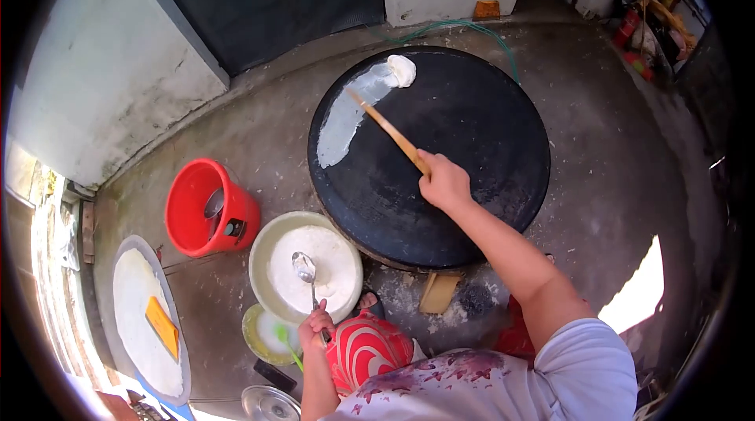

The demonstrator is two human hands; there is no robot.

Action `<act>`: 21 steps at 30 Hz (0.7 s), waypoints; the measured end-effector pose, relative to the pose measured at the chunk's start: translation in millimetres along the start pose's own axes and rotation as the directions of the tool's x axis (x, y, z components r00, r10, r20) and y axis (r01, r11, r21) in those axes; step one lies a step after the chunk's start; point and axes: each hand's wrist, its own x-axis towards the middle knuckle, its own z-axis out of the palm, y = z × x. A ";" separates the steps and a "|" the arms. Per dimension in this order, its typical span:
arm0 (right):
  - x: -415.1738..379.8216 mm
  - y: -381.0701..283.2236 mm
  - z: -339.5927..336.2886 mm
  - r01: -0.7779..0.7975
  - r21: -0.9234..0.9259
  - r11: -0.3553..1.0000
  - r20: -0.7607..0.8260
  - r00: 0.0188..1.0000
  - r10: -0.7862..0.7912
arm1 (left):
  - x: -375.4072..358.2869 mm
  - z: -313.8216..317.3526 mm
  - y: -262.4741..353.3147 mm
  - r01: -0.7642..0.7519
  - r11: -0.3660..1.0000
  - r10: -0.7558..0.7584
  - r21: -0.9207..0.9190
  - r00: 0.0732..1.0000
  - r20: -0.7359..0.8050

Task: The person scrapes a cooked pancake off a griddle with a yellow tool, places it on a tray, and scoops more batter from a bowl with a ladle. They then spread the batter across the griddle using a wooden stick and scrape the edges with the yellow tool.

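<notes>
My right hand (446, 180) is closed round the handle end of a long wooden stick (393, 134), whose far tip lies over a pale batter strip (342, 126) on the large round black griddle (472, 130). A white lump of batter (402, 71) sits at the strip's upper end. In my left hand (315, 325) is the handle of a metal spoon (304, 266), its bowl above the white mixture (314, 272) in a wide pale basin (263, 242).
A red bucket (179, 209) stands left of the basin. Below it is a smaller bowl (253, 334) with a green utensil (285, 336). At far left, a round tray (182, 327) holds white sheets and a yellow scraper (162, 327). A green hose (472, 24) lies behind the griddle.
</notes>
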 end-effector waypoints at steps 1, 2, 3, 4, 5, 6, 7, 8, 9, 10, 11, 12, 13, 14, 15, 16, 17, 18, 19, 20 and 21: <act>3.1 5.0 0.6 0.042 -0.102 0.994 -0.016 0.999 -0.044 | 0.1 0.9 -1.2 -0.008 1.000 0.008 0.010 1.000 0.001; 8.2 14.7 2.2 0.080 -0.201 0.976 -0.024 0.996 -0.086 | 0.9 1.9 -2.7 -0.007 1.000 0.008 0.013 1.000 -0.007; 24.4 33.6 2.1 0.016 -0.345 0.938 -0.088 0.995 -0.050 | 0.2 2.8 -4.8 0.014 1.000 -0.014 -0.012 1.000 -0.014; 38.9 52.3 -2.8 -0.086 -0.415 0.906 -0.135 0.990 0.032 | -3.1 2.5 -4.9 0.033 0.999 -0.034 -0.038 0.999 -0.020; 42.2 55.0 -10.4 -0.146 -0.369 0.918 -0.103 0.988 0.116 | -4.3 -1.0 0.3 0.033 0.999 -0.034 -0.035 0.999 -0.023; 44.6 54.3 -20.0 -0.209 -0.325 0.922 -0.075 0.978 0.195 | -1.2 -6.3 7.6 0.057 0.998 -0.057 -0.035 0.998 0.003; 41.2 45.4 -21.4 -0.274 -0.209 0.939 -0.044 0.962 0.271 | 1.1 -7.2 9.4 0.085 0.996 -0.084 -0.036 0.996 0.028; 35.1 30.6 -17.6 -0.337 -0.094 0.937 -0.005 0.941 0.338 | 2.2 -7.9 11.4 0.096 0.995 -0.095 -0.035 0.995 0.031; 27.2 15.4 -11.8 -0.316 -0.050 0.947 0.001 0.949 0.316 | 1.3 -5.7 9.7 0.057 0.998 -0.057 -0.025 0.998 0.019; 20.1 4.2 -4.1 -0.173 -0.081 0.982 -0.057 0.984 0.169 | 1.5 -4.3 7.7 0.015 1.000 -0.015 -0.014 1.000 0.006; 26.6 1.6 0.2 -0.080 -0.187 0.979 -0.044 0.996 0.073 | 1.5 -4.0 6.5 0.010 1.000 -0.010 -0.009 1.000 0.017; 35.9 3.4 4.0 0.013 -0.288 0.958 -0.017 1.000 -0.018 | 1.6 -3.1 4.7 0.009 1.000 -0.009 -0.008 1.000 0.010; 52.4 15.7 -0.1 -0.051 -0.387 0.921 -0.058 0.998 0.031 | 1.8 -1.0 1.9 0.022 1.000 -0.022 0.002 1.000 -0.004; 66.4 32.9 -8.2 -0.115 -0.478 0.871 -0.102 0.992 0.075 | -1.4 -0.5 1.8 0.033 0.999 -0.032 0.012 0.999 -0.019; 68.3 47.1 -18.7 -0.140 -0.486 0.863 -0.107 0.989 0.100 | -4.9 -2.7 5.9 0.028 0.999 -0.028 0.016 0.999 -0.024; 61.0 48.1 -28.6 -0.206 -0.406 0.891 -0.083 0.979 0.188 | -2.8 -4.6 10.0 0.039 0.999 -0.039 0.023 0.999 -0.012; 48.9 42.7 -30.6 -0.250 -0.313 0.916 -0.096 0.968 0.231 | 1.7 -6.4 11.5 0.056 0.998 -0.056 0.028 0.998 0.003; 31.3 34.8 -28.4 -0.291 -0.220 0.931 -0.104 0.956 0.275 | 2.8 -5.5 11.1 0.066 0.997 -0.066 0.028 0.998 0.008; 15.0 22.4 -23.5 -0.338 -0.155 0.928 -0.053 0.941 0.334 | 3.0 -3.1 10.5 0.029 0.999 -0.029 0.026 1.000 0.001; -4.1 4.8 -23.4 -0.230 -0.148 0.962 0.002 0.972 0.233 | 3.5 -1.2 8.1 -0.009 1.000 0.009 0.025 1.000 -0.008; -7.5 2.3 -14.8 -0.094 -0.196 0.976 0.037 0.994 0.104 | 3.2 2.6 3.6 -0.032 0.999 0.032 0.032 0.999 -0.023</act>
